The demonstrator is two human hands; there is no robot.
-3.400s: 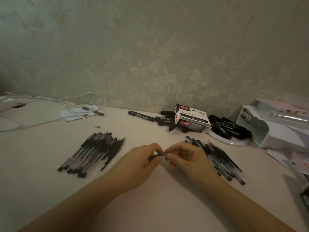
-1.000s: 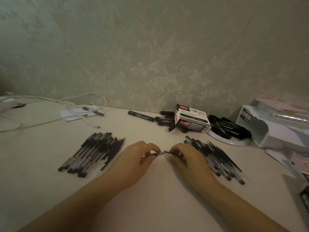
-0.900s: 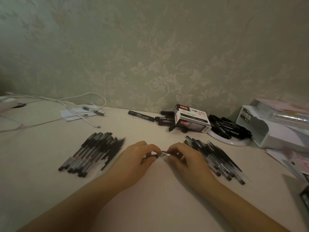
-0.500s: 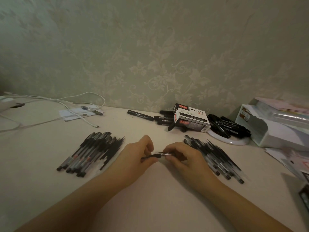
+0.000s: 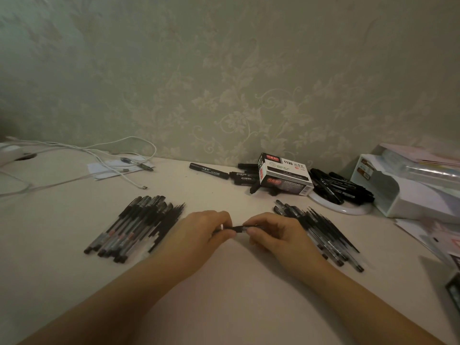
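- Black pen [image 5: 236, 228]: lies roughly level, spanning the gap between the two hands, low over the middle of the table [image 5: 224, 290]; whether it touches the tabletop cannot be told.
- Left hand [image 5: 199, 235]: fingers curled, thumb and fingertips pinching the pen's left end.
- Right hand [image 5: 276, 236]: thumb and forefinger pinching the pen's right end, remaining fingers curled under.
- Left pile of pens [image 5: 134, 227]: dark pens laid side by side just beside the left hand.
- Right pile of pens [image 5: 323, 237]: a similar fanned heap, partly behind the right hand.
- Marker box [image 5: 286, 174]: black-and-white carton marked "1120", near the wall, resting on loose black markers [image 5: 209, 171].
- White plate [image 5: 341, 209]: to the box's right, carrying further markers.
- White desk organiser [image 5: 410, 195]: at the far right.
- White cable [image 5: 119, 168]: looped over papers at the far left.
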